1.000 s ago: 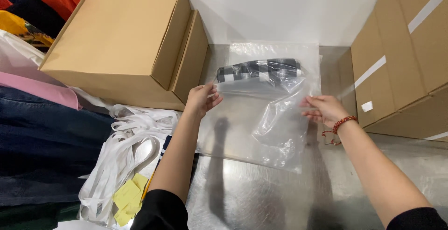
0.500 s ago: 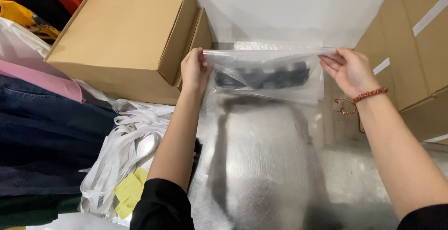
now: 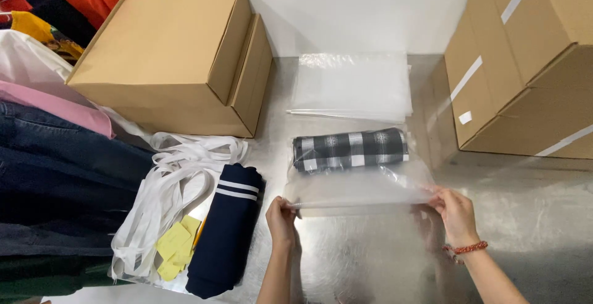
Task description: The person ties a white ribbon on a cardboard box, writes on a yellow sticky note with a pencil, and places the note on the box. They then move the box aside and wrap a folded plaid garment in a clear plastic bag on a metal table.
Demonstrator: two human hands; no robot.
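Crosswise, checked roll [image 3: 350, 150] in clear bag [image 3: 358, 187]

The stacked brown cardboard boxes with white tape [image 3: 525, 57] are running off the top and right edges. The pile of folded dark, pink and orange garments [image 3: 49, 156] is being cut by the left edge. The far end of the rolled navy cloth with two white stripes [image 3: 225, 230] is reaching the bottom edge. Both forearms are leaving the frame below. The fingertips of the right hand [image 3: 456, 214] are showing only blurred through the clear plastic bag [image 3: 358, 187].
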